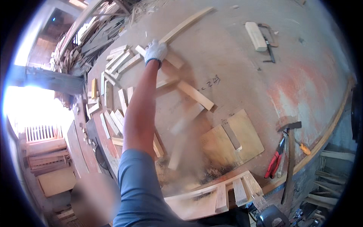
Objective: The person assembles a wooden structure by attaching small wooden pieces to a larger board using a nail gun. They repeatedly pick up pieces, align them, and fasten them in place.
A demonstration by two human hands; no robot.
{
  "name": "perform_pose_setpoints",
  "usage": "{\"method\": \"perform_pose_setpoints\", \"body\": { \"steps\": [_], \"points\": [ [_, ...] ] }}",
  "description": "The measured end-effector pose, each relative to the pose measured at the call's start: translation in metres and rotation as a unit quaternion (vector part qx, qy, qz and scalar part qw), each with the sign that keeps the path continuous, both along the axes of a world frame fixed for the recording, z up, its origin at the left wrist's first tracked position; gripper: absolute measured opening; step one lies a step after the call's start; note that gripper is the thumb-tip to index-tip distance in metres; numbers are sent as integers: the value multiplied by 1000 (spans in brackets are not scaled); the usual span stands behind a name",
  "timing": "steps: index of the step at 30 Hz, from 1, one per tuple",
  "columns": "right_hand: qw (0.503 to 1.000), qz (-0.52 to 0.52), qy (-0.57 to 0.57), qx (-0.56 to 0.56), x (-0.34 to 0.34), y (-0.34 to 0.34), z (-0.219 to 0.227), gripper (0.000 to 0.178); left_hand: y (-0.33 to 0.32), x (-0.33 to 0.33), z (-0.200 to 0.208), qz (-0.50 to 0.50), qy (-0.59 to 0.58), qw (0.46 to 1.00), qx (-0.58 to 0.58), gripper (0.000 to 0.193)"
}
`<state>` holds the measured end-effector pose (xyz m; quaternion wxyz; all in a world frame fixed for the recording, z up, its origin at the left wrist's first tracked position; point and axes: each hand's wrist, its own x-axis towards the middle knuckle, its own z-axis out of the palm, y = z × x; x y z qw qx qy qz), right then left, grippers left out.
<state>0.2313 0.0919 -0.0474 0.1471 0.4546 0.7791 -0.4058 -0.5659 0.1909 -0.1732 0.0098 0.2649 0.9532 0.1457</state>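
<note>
My left hand (155, 51), in a white knit glove with a blue cuff, reaches far across the worktable, its fingers closed over a short wooden strip (174, 60). The strip shows on both sides of the glove. Just beyond lies a long thin batten (187, 25), its near end by my fingers. Left of the hand, several short wood strips (123, 61) lie in loose rows. Nearer me rests a wooden block (196, 95) at a slant. My right hand is not distinguishable; a brownish smear covers part of the table right of my arm.
A notched plywood piece (247, 136) lies near the front. Right of it are red-handled pliers (274, 160), a hammer (290, 151) and a yellow-handled screwdriver (304, 148). A C-clamp (269, 43) lies beside a wood block (255, 36). A slatted wooden frame (222, 198) borders the front; scrap wood (102, 41) is heaped far left.
</note>
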Motion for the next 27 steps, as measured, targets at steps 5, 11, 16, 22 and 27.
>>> {"method": "perform_pose_setpoints", "body": {
  "steps": [5,11,16,22,27],
  "points": [
    [999,-19,-34,-19,-2,2,-5,44,25,39,10,-45,21,994,-98,57],
    [999,-7,-27,-23,7,-2,7,42,-48,60,20,-51,-53,991,-116,47],
    [999,-27,-23,-18,24,-16,21,41,-163,169,102,-78,-103,976,-174,43],
    [1000,-23,1,-7,44,-35,32,39,-335,194,96,-136,-194,968,-83,42],
    [999,0,32,11,57,-45,37,38,-265,215,80,-166,-29,986,-12,45]
  ]
}}
